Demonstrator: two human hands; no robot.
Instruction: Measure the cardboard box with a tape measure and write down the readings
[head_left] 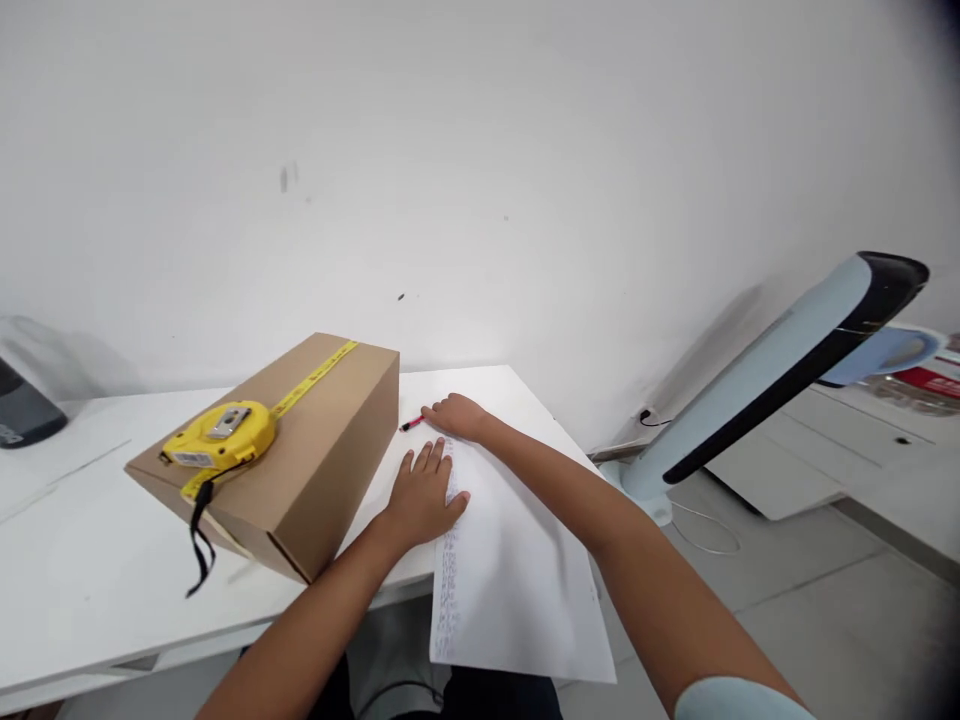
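Note:
My left hand (426, 498) lies flat on the left edge of a white sheet of paper (517, 560), fingers stretched and thumb out. Writing runs down that edge, and the sheet hangs over the table's front. Farther back, my right hand (455, 415) has its fingers closed on the end of a slim red and black pen or pencil (412, 424), which lies low over the table. To the left stands a closed brown cardboard box (349, 440). On its top rests a yellow tape measure (225, 436) with a black strap, its blade (315, 379) drawn out across the box.
The white table (67, 560) meets the wall at the back. A dark object (26, 405) stands at the far left. Right of the table rises a pale blue and black tower-shaped appliance (780, 370); behind it are a white cabinet (840, 440) and a blue mug-like item (877, 355).

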